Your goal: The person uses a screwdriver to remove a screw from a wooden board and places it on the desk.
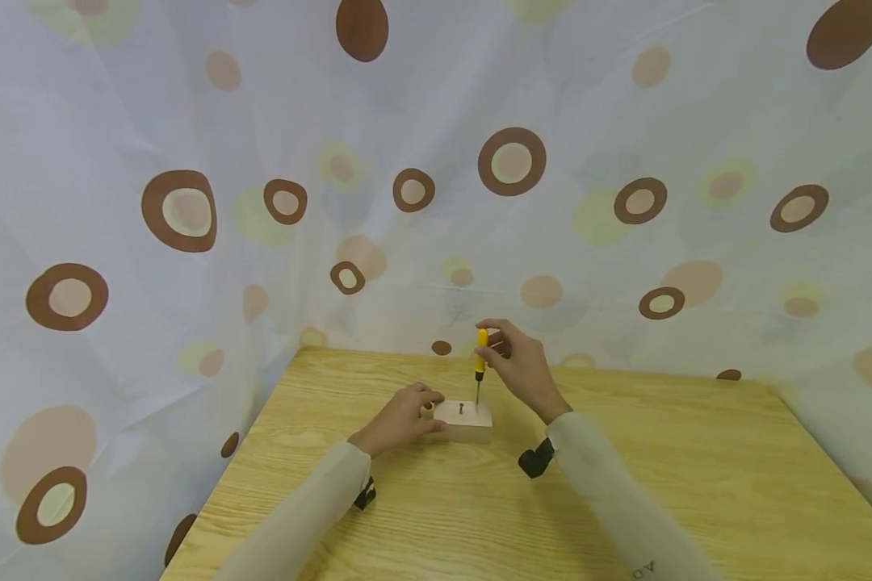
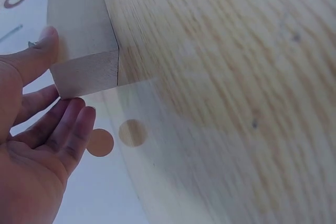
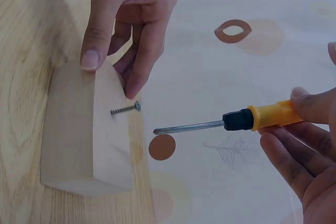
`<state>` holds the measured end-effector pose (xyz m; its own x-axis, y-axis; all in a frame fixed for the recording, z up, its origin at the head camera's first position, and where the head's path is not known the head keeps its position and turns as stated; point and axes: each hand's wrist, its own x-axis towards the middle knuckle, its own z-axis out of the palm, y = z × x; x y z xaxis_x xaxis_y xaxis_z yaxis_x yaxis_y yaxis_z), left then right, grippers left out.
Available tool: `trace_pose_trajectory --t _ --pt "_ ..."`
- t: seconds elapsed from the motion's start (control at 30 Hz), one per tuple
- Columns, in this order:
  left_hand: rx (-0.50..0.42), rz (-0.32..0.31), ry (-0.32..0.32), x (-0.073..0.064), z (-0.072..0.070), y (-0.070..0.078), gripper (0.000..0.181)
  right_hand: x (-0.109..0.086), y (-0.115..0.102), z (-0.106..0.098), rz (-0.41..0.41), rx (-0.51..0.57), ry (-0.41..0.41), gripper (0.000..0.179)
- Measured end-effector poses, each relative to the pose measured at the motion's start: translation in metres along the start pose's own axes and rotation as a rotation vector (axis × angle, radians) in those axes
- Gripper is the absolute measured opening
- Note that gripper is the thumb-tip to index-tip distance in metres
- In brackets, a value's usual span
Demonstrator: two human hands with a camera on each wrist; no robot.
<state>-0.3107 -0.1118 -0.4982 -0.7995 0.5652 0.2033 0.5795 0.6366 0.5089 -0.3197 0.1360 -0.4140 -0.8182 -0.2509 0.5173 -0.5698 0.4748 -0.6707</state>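
Observation:
A pale wooden block (image 1: 465, 433) lies on the table, with a metal screw (image 3: 126, 109) standing up from its top face, much of its thread showing. My left hand (image 1: 401, 417) holds the block's left end between thumb and fingers, as the left wrist view of the block (image 2: 84, 24) also shows. In my right hand (image 1: 521, 365) is a screwdriver (image 1: 482, 355) with a yellow handle and black collar, its shaft pointing down over the block. The right wrist view shows the screwdriver's tip (image 3: 157, 131) apart from the screw head, off to one side.
The wood-grain table (image 1: 683, 468) stretches around the block on both sides. Behind and to the left hangs a white sheet (image 1: 436, 121) with brown and yellow spots, meeting the table's back edge. Black wrist devices (image 1: 536, 460) sit under both sleeves.

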Motion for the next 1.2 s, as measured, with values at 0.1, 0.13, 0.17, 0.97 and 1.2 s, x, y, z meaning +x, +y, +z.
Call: trace_pose_trajectory --t 0.1,0.13,0.17,0.97,1.2 --pt "0.005 -0.006 0.001 0.001 0.001 -0.001 0.047 0.002 -0.003 0.005 -0.010 0.024 0.019 0.037" --pt "0.004 -0.006 0.002 0.001 0.001 -0.001 0.047 0.003 -0.004 0.007 -0.008 0.027 0.021 0.037" --pt "0.004 -0.005 0.002 0.001 0.001 -0.001 0.047 0.003 -0.004 0.009 -0.005 0.024 0.021 0.036" --pt "-0.024 -0.006 -0.020 0.000 -0.001 0.000 0.048 -0.001 -0.011 0.019 -0.081 -0.032 -0.012 0.026" --pt "-0.032 -0.029 -0.021 -0.002 -0.002 0.001 0.051 0.001 -0.013 0.018 -0.032 -0.030 -0.010 0.020"
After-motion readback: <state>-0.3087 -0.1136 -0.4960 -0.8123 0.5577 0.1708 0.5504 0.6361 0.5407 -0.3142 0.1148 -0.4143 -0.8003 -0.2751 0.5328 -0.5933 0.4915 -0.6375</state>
